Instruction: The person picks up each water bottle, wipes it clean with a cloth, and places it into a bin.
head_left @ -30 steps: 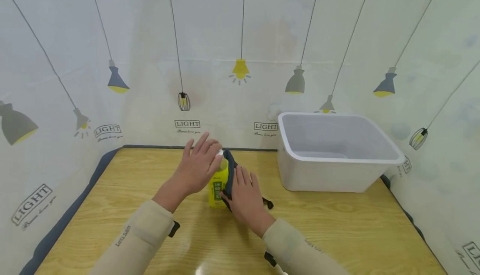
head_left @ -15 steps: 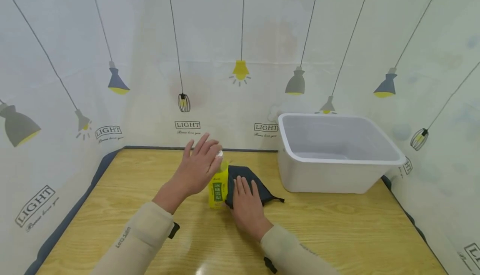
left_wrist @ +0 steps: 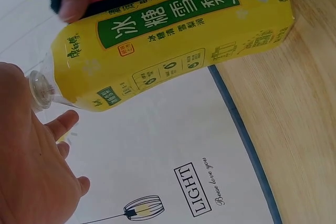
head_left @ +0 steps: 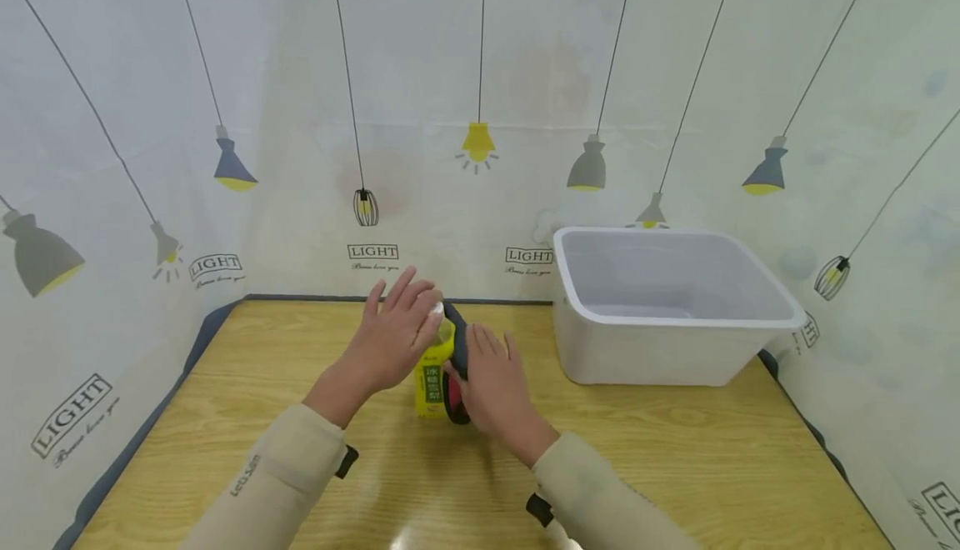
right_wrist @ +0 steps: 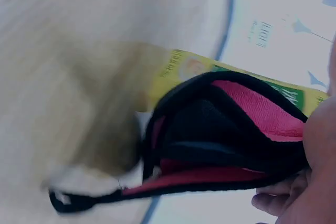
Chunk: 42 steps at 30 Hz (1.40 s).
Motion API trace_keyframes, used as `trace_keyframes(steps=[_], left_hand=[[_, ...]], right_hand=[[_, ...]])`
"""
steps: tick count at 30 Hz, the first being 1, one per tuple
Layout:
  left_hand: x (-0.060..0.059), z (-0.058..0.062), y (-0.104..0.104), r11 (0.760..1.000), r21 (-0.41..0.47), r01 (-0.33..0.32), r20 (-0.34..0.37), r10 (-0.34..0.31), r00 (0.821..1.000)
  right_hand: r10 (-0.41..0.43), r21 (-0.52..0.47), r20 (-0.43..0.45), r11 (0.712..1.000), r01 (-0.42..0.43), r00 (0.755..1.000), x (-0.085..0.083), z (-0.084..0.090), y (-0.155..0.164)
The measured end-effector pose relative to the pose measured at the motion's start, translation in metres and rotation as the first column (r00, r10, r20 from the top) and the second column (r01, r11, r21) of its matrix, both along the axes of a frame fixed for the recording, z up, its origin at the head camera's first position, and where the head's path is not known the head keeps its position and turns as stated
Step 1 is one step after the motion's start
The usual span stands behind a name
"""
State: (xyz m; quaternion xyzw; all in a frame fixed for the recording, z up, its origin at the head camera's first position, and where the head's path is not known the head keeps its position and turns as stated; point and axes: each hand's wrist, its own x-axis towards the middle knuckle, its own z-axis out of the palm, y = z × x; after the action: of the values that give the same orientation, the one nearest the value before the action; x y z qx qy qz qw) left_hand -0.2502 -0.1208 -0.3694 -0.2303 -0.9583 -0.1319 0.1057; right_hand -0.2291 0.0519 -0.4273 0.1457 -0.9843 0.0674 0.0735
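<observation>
So my left hand rests flat-fingered on the cap of the yellow bottle mid-table while my right hand presses the dark cloth against its side, looks only partly wiped.

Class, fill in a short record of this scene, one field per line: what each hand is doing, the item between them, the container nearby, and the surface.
Left hand: fingers straight, palm on the bottle's cap
Right hand: presses a dark cloth with pink lining against the bottle's side
Bottle: yellow label, green panel, upright on the table
Tub: white plastic, right of the hands
Table: light wood grain
</observation>
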Motion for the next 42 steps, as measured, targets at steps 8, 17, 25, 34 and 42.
trace_keyframes(steps=[8,17,25,34,42], left_hand=[[-0.001,-0.001,0.001,1.0,0.001,-0.008,0.004,0.008,1.0],[0.001,-0.001,0.001,1.0,0.011,-0.01,-0.001,0.01,1.0],[0.002,0.0,0.001,1.0,0.003,-0.004,-0.009,0.004,1.0],[0.0,-0.004,0.0,1.0,-0.013,-0.002,-0.038,0.001,0.999],[0.0,-0.004,0.0,1.0,0.005,0.01,-0.058,-0.009,0.998]], right_hand=[[0.016,0.011,-0.09,1.0,-0.015,0.996,0.0,0.027,0.0],[0.031,0.146,-0.108,0.989,-0.015,0.994,0.002,0.039,-0.009],[0.034,0.192,-0.158,0.981,-0.004,0.987,0.003,0.031,-0.007],[0.011,0.297,-0.154,0.954,0.036,0.988,0.003,-0.007,-0.003],[-0.003,0.369,-0.082,0.929,0.033,0.997,0.005,-0.04,-0.008]])
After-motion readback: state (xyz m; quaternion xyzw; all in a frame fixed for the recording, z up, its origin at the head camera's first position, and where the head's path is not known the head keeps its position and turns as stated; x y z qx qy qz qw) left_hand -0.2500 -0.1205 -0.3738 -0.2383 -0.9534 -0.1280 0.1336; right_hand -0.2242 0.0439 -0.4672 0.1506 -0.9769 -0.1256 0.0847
